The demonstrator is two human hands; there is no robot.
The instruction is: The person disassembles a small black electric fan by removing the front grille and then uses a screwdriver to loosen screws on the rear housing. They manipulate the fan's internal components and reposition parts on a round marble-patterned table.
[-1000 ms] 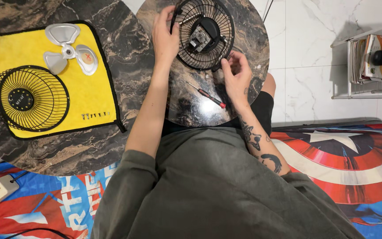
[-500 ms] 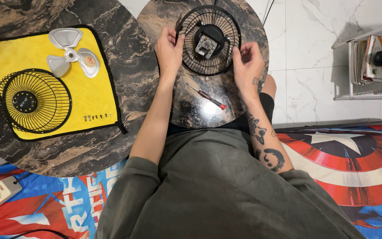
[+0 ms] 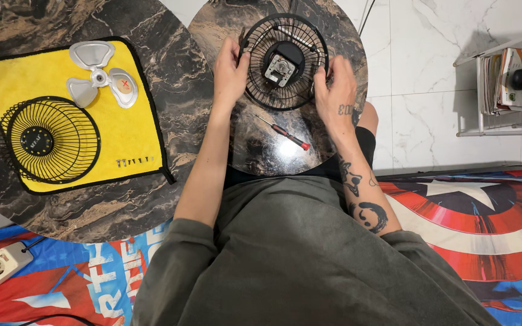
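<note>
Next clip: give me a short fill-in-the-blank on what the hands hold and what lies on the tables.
1. Both hands, left hand and right hand, grip the rear fan guard, which is coloured ____.
2. The screwdriver has a ____ handle.
3. The fan blade and front grille lie on a ____ cloth.

Missing words: black; red; yellow

We wear a big, loose shirt (image 3: 297, 265). It is dull grey-green and has soft folds. Its sleeves (image 3: 170, 265) are pushed up to our elbows, so our arms are bare below them. We wear black shorts (image 3: 367, 142) too. Our right arm (image 3: 360, 193) has dark tattoos: a round curly one near the elbow and small thin shapes higher up. Our right hand (image 3: 336, 93) has small dark marks on its back. Our left hand (image 3: 231, 72) has no marks.
</note>
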